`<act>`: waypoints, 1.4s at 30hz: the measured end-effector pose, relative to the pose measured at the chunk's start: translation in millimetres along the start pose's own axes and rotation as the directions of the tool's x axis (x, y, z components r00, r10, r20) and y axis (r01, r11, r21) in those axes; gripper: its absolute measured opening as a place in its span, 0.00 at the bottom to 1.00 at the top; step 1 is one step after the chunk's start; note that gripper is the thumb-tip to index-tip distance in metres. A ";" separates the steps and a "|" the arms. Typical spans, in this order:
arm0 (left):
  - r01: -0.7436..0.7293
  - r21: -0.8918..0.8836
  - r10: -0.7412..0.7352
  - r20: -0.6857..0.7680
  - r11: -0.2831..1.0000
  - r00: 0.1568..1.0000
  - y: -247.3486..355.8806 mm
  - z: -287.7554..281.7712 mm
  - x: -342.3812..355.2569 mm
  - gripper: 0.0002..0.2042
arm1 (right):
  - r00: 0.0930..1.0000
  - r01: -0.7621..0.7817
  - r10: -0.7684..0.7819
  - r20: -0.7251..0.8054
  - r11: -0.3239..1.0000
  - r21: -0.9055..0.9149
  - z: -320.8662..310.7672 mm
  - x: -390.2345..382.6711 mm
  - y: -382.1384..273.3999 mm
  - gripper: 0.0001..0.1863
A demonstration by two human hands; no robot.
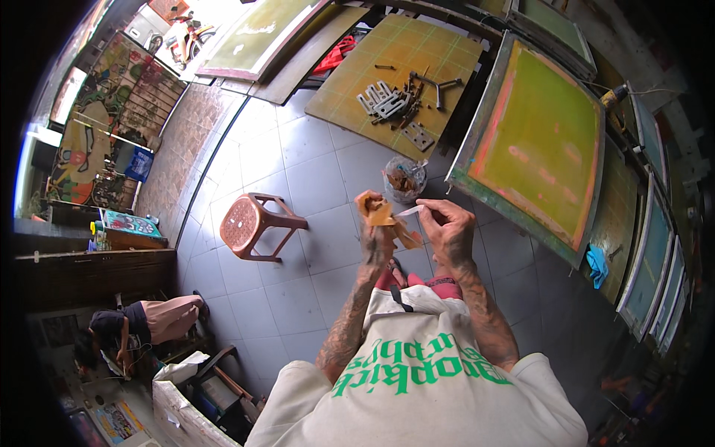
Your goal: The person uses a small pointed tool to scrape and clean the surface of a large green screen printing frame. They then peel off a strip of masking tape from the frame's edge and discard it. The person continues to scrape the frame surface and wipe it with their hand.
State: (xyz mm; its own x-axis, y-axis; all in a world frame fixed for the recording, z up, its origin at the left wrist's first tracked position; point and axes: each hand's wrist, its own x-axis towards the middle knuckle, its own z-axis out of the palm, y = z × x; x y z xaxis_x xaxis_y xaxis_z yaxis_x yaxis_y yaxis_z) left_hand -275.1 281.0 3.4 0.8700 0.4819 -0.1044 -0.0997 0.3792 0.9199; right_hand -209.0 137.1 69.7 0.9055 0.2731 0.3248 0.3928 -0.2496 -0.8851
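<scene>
My left hand (374, 237) is closed on a crumpled, orange-brown sheet (381, 215), paper or tape, I cannot tell which. One loose end of it hangs toward the right hand. My right hand (451, 229) pinches a thin whitish strip (410, 211) between thumb and fingertips. The strip points left toward the brown sheet; whether the two are joined is unclear. Just beyond both hands, a clear plastic bag (395, 192) with brown scraps inside stands on the tiled floor.
A brown plastic stool (243, 223) stands to the left. Ahead, a yellowish board (346, 82) carries metal brackets (383, 100) and bolts. A framed screen (540, 149) leans at right, near a blue cloth (596, 265). Another person (149, 324) bends over at lower left.
</scene>
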 end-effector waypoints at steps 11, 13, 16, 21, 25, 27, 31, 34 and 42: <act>0.037 -0.117 -0.023 0.116 0.992 0.993 32.6 -4.9 -9.2 0.25 | 0.931 -0.060 0.000 0.364 0.986 0.155 -19.6 8.5 -29.1 0.23; -0.079 -0.001 0.078 0.156 0.997 0.985 31.3 -3.2 -8.7 0.22 | 0.938 0.085 -0.115 0.326 0.991 0.104 -7.3 6.8 -25.5 0.22; -0.312 0.242 0.273 0.182 0.919 0.945 14.2 -14.6 -0.9 0.20 | 0.951 0.089 -0.125 0.284 0.987 0.135 4.6 3.8 -20.5 0.16; -0.100 0.064 0.088 0.167 0.993 0.982 33.1 -3.1 -11.8 0.20 | 0.970 -0.135 0.066 0.232 0.945 0.298 3.1 -3.6 -15.3 0.09; -0.096 -0.134 0.125 0.225 0.986 0.966 36.7 0.0 -13.7 0.21 | 0.914 -0.348 0.212 0.347 0.849 0.398 -1.5 -6.7 -4.2 0.08; -0.069 -0.262 0.133 0.237 0.963 0.962 38.8 2.7 -13.7 0.22 | 0.851 -0.495 0.290 0.437 0.720 0.486 1.2 -8.6 1.1 0.08; -0.173 -0.334 0.264 0.251 0.927 0.931 51.7 15.8 -11.4 0.21 | 0.856 -0.517 0.325 0.403 0.578 0.631 15.9 -15.9 5.2 0.09; -0.237 -0.291 0.319 0.276 0.927 0.907 71.1 37.7 -14.4 0.21 | 0.777 -0.612 0.271 0.568 0.114 0.783 26.8 -37.2 33.7 0.13; -0.249 -0.034 0.251 0.150 0.968 0.956 58.2 25.6 -17.1 0.24 | 0.958 0.015 0.090 -0.272 0.932 0.363 -22.9 -34.8 -35.4 0.10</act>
State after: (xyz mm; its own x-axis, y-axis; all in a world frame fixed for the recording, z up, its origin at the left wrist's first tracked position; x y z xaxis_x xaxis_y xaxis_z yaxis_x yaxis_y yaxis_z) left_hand -283.4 274.7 68.4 0.8795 0.4371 0.1880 -0.3292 0.2737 0.9037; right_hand -250.7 115.1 97.3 0.9466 -0.0139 0.3220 0.3215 0.1090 -0.9406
